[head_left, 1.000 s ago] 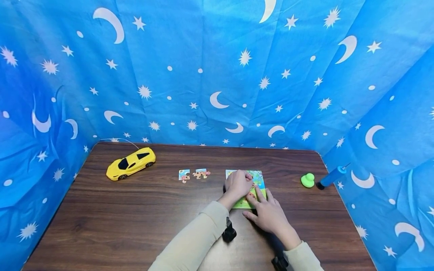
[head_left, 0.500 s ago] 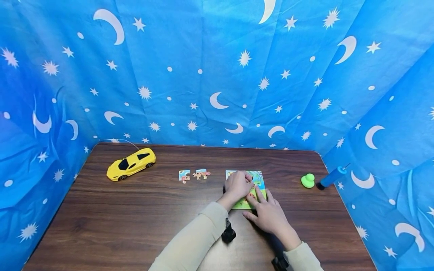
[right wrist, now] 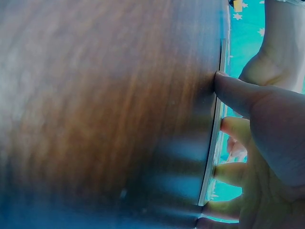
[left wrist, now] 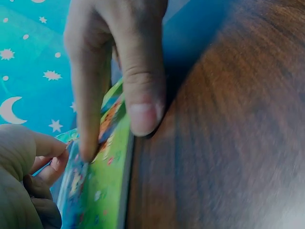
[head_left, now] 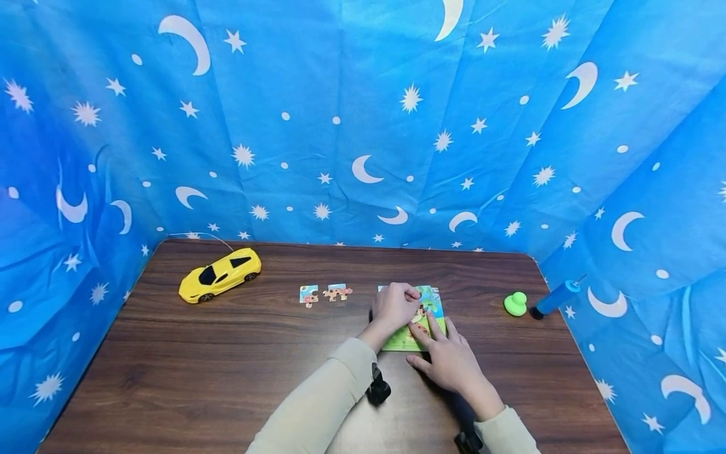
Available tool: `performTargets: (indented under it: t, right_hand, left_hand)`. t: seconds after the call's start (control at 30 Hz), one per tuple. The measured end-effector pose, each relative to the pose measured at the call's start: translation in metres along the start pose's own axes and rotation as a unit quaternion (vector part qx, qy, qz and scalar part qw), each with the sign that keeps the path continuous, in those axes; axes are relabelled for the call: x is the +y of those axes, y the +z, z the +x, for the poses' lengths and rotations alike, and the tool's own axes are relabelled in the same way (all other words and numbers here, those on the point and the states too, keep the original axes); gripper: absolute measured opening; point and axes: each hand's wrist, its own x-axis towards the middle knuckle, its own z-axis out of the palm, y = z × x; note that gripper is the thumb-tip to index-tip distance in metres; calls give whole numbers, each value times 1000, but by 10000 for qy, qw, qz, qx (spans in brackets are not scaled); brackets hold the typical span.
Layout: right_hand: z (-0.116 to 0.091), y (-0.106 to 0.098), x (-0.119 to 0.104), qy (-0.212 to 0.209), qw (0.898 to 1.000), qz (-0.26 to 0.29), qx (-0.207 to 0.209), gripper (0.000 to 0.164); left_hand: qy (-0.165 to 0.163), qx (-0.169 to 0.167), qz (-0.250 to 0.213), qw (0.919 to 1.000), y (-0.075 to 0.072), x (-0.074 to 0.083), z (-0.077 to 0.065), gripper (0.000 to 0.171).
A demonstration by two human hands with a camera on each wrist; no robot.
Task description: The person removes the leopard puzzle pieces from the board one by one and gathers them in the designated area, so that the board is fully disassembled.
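Observation:
A square picture puzzle with a green and blue scene lies on the table. In the head view my left hand is over its left part, fingers curled. Thumb and forefinger pinch together at a puzzle piece near the far side; my hand hides much of this piece. The left wrist view shows my left hand with these fingertips meeting above the puzzle. My right hand rests with spread, straight fingers on the puzzle's near right part. Its thumb lies at the near edge, seen in the right wrist view beside the frame.
Two loose puzzle pieces lie left of the puzzle. A yellow toy car stands at the far left. To the right are a green knobbed object and a blue pump-like tube. A blue star-patterned curtain surrounds the table.
My left hand has shifted slightly left and away from me over the puzzle, uncovering more of its middle. My right hand stays in place.

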Motion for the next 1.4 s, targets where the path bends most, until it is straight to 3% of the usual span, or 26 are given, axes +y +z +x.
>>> performTargets:
  t: [0.23, 0.47, 0.83, 1.1, 1.4]
  right_hand:
    - [-1, 0, 2, 55, 10000, 10, 1, 69]
    - [0, 0, 4, 53, 10000, 39, -6, 68]
    - [-1, -1, 4, 73, 9999, 46, -74, 70]
    - [0, -1, 2, 47, 10000, 65, -44, 69]
    - [0, 1, 0, 34, 10000, 64, -45, 70]
  left_hand:
    - [-13, -25, -470, 9989, -24, -3, 3, 5]
    - [-414, -182, -603, 9972, -60, -10, 8, 5]
    - [-579, -208, -561, 9965, -100, -42, 9, 4]
    - [-926, -313, -447, 9942, -115, -65, 5, 6]
    - [-1104, -376, -40, 9932, -113, -71, -1, 5]
